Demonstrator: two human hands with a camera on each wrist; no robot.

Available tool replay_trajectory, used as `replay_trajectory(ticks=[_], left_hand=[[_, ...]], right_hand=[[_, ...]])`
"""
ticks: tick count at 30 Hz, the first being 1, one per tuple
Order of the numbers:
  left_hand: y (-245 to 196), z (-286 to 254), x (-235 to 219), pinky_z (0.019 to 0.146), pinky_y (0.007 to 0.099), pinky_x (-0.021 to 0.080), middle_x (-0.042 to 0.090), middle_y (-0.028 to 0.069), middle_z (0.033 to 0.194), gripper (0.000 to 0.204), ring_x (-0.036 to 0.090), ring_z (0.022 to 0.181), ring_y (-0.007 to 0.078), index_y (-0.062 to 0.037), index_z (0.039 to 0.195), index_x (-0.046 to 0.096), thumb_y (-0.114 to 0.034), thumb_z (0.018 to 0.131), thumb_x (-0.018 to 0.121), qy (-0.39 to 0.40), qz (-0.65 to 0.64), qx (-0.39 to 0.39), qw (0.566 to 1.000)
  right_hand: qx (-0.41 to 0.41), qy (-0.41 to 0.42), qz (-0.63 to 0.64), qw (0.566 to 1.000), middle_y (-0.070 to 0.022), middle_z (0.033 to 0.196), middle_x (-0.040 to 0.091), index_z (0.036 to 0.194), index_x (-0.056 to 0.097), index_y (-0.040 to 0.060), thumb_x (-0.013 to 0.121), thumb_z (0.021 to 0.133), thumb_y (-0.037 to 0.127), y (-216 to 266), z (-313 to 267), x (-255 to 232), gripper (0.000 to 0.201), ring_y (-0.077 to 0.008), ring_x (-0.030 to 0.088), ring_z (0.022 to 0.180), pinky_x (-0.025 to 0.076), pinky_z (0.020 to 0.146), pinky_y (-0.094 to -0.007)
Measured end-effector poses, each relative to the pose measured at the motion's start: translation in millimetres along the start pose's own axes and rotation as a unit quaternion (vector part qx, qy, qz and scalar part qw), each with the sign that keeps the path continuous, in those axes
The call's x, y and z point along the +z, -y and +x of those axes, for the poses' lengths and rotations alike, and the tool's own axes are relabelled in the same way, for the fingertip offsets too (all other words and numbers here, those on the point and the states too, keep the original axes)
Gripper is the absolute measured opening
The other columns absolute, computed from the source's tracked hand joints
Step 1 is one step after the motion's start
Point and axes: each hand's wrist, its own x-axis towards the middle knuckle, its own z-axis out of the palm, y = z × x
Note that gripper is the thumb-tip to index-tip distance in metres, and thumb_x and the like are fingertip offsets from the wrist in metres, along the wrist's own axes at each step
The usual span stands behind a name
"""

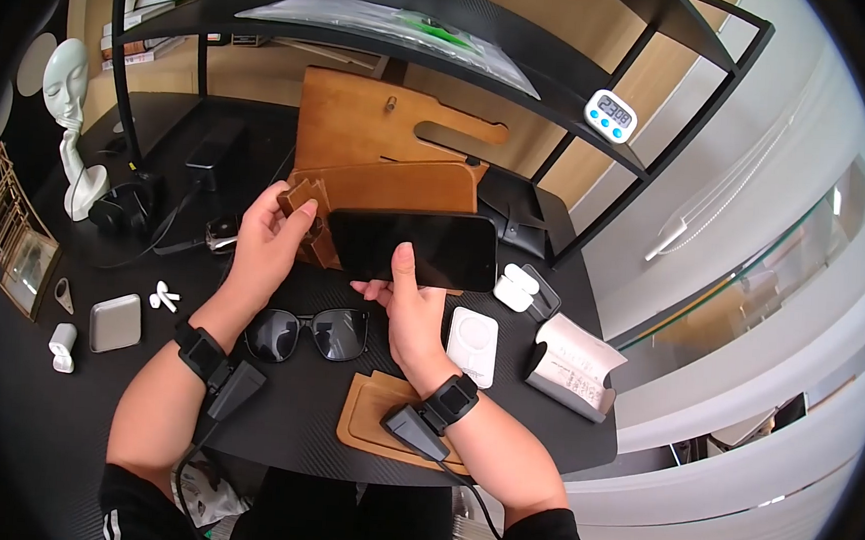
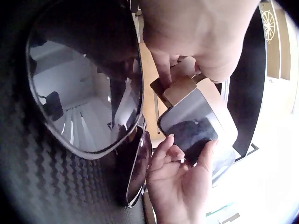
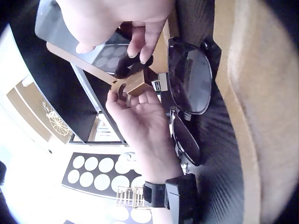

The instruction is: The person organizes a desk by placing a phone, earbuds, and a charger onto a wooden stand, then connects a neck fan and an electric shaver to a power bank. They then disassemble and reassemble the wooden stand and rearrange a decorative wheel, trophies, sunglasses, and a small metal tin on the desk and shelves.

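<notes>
The left hand [image 1: 271, 240] pinches the left end of a brown wooden stand [image 1: 398, 184], its thumb on a grooved block. In the right wrist view that wooden block [image 3: 139, 83] sits against the fingers of the left hand [image 3: 145, 121]. A black phone [image 1: 360, 244] lies sideways before the stand's panel. The right hand [image 1: 414, 323] holds it from below, thumb over its front, other fingers partly hidden under and behind it. In the left wrist view the right hand [image 2: 180, 186] is at the phone's [image 2: 187, 126] edge, with the left hand [image 2: 191, 37] above.
Sunglasses [image 1: 307, 335] lie below the hands. A white power bank [image 1: 472, 347], an earbud case [image 1: 517, 288] and a glasses case [image 1: 575, 368] are at right. Nearer the body rests a wooden tray [image 1: 364, 414]; at left are a metal tray [image 1: 115, 323] and earbuds [image 1: 164, 296]. A black shelf [image 1: 369, 19] spans behind.
</notes>
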Motion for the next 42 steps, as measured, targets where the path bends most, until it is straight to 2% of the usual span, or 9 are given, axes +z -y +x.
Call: replay_trajectory(ticks=[9,14,21,25,27,30,36,38,42], left_hand=[[4,-2,2,0.074,0.0209,0.045,0.059,0.0008,0.095,0.019,0.055,0.084,0.0053,-0.001,0.109,0.053,-0.008,0.092,0.054,0.004,-0.028,-0.019,0.999],[4,-4,9,0.079,0.0215,0.046,0.057,0.0043,0.106,0.037,0.056,0.09,0.0081,0.0006,0.128,0.043,-0.009,0.094,0.051,-0.049,0.014,0.071,0.996],[-14,-3,5,0.088,0.0296,0.045,0.047,0.0102,0.134,0.022,0.048,0.122,0.0194,-0.0058,0.111,0.046,-0.022,0.099,0.039,-0.115,0.014,0.06,0.991],[-8,4,-4,0.084,0.0325,0.048,0.058,0.0135,0.117,0.024,0.058,0.107,0.02,-0.0059,0.111,0.045,-0.025,0.099,0.038,-0.129,-0.07,0.036,0.989],[-8,3,-2,0.077,0.0273,0.048,0.062,0.0102,0.089,0.016,0.061,0.077,0.0157,-0.0054,0.101,0.046,-0.02,0.097,0.04,-0.147,-0.117,-0.004,0.982],[-6,4,-7,0.075,0.0289,0.048,0.059,0.0087,0.08,0.016,0.06,0.071,0.016,-0.0054,0.102,0.045,-0.019,0.095,0.042,-0.147,-0.118,-0.059,0.98],[-7,4,1,0.08,0.027,0.046,0.059,0.0029,0.1,0.025,0.056,0.091,0.009,-0.0058,0.104,0.051,-0.028,0.094,0.054,-0.089,-0.178,-0.064,0.978],[0,4,-2,0.078,0.0258,0.047,0.06,0.0023,0.096,0.024,0.057,0.087,0.0082,-0.0054,0.104,0.051,-0.025,0.092,0.058,-0.064,-0.158,-0.047,0.984],[-17,2,0,0.065,0.0253,0.05,0.062,0.0027,0.086,0.022,0.06,0.073,0.0086,-0.0044,0.099,0.053,-0.013,0.084,0.066,-0.03,-0.149,-0.083,0.985]], right_hand=[[0.021,-0.033,0.002,0.999,-0.0009,0.063,0.05,0.071,0.055,0.0043,0.057,0.091,0.038,5,-1,4,0.039,-0.0116,0.051,0.052,0.056,0.064,-0.0354],[0.02,-0.026,0.005,0.999,-0.0014,0.063,0.051,0.073,0.055,0.0038,0.057,0.091,0.038,5,-2,5,0.039,-0.0117,0.051,0.053,0.056,0.065,-0.0357],[0.035,-0.035,0.009,0.999,-0.003,0.071,0.057,0.087,0.058,0.002,0.053,0.091,0.045,8,0,1,0.043,-0.0108,0.052,0.054,0.055,0.063,-0.0335],[0.091,-0.047,0.059,0.993,-0.0037,0.08,0.063,0.094,0.059,0.005,0.049,0.091,0.049,13,2,1,0.046,-0.0103,0.057,0.064,0.053,0.064,-0.0293],[0.11,-0.05,0.068,0.99,-0.0038,0.084,0.064,0.097,0.059,0.0056,0.049,0.091,0.05,20,-2,8,0.046,-0.0104,0.058,0.066,0.053,0.065,-0.0289],[0.123,-0.01,0.074,0.99,-0.0041,0.095,0.065,0.105,0.057,0.0065,0.048,0.091,0.052,14,0,-1,0.049,-0.0112,0.061,0.073,0.051,0.068,-0.03],[0.174,0.031,0.092,0.98,-0.0003,0.099,0.065,0.112,0.055,0.0135,0.048,0.09,0.055,17,0,1,0.048,-0.0121,0.061,0.082,0.047,0.068,-0.0278],[0.19,0.019,0.091,0.977,0.0017,0.085,0.064,0.107,0.058,0.0116,0.042,0.091,0.058,15,2,3,0.052,-0.0073,0.044,0.05,0.041,0.057,-0.022],[0.192,0.002,0.075,0.978,0.0035,0.075,0.06,0.103,0.059,0.0091,0.041,0.093,0.055,25,-4,19,0.05,-0.0073,0.035,0.046,0.037,0.054,-0.0219]])
